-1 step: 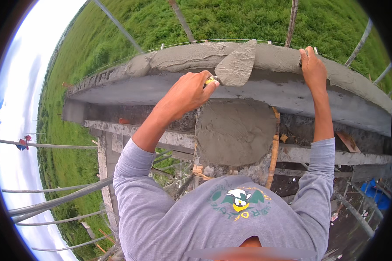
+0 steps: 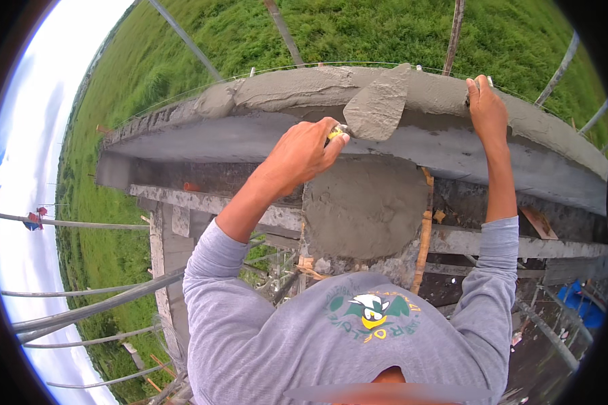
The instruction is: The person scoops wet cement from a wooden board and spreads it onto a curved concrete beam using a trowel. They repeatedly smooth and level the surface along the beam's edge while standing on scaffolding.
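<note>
Mortar (image 2: 284, 91) lies as a thick, uneven band along the top of a grey wall (image 2: 209, 138) in the head view, its edge bent by the fisheye lens. Trowel (image 2: 377, 108) in grasp, the person's left hand (image 2: 304, 152) has its fingers wrapped around the yellow-and-dark handle (image 2: 338, 132). The pointed blade, coated in mortar, slants up and to the right across the band, its tip at the far edge; whether it presses on the band cannot be told. The right hand (image 2: 488, 111) is farther right along the same band, fingers bent at its edge; what they grip, if anything, is hidden.

Nearer the person, between the two forearms, a broad heap of wet mortar (image 2: 365, 209) spreads below the wall, with a wooden strip (image 2: 423, 236) along its right side. A brown board (image 2: 539, 223) leans to the right, and an orange pipe stub (image 2: 192, 186) shows at left. Green grass (image 2: 365, 30) fills the background beyond the wall, crossed by several poles (image 2: 284, 30).
</note>
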Demonstrator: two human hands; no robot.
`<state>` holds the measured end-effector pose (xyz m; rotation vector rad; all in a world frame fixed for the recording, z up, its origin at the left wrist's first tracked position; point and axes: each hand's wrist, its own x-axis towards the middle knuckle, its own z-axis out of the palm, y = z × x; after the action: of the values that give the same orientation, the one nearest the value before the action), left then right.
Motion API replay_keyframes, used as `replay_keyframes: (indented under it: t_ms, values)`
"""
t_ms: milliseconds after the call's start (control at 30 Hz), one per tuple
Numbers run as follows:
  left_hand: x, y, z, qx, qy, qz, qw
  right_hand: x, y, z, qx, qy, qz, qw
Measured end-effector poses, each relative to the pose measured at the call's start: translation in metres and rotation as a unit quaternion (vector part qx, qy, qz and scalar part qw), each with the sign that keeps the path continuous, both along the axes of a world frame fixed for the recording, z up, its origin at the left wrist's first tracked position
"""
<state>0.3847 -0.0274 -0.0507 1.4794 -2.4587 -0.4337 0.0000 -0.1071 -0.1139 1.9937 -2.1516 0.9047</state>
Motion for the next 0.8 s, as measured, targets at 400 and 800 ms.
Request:
replay_keyframes:
  t_ms: [400,800]
  values:
    - [0.027,0.023,-0.236,-0.201,0.255,0.275,0.905,-0.006,-0.001,0.003,0.035,0.004,-0.014,0.999]
    - [0.204,-0.007,-0.271,-0.252,0.34,0.459,0.781,-0.017,-0.002,0.0,0.029,0.012,-0.016,0.999]
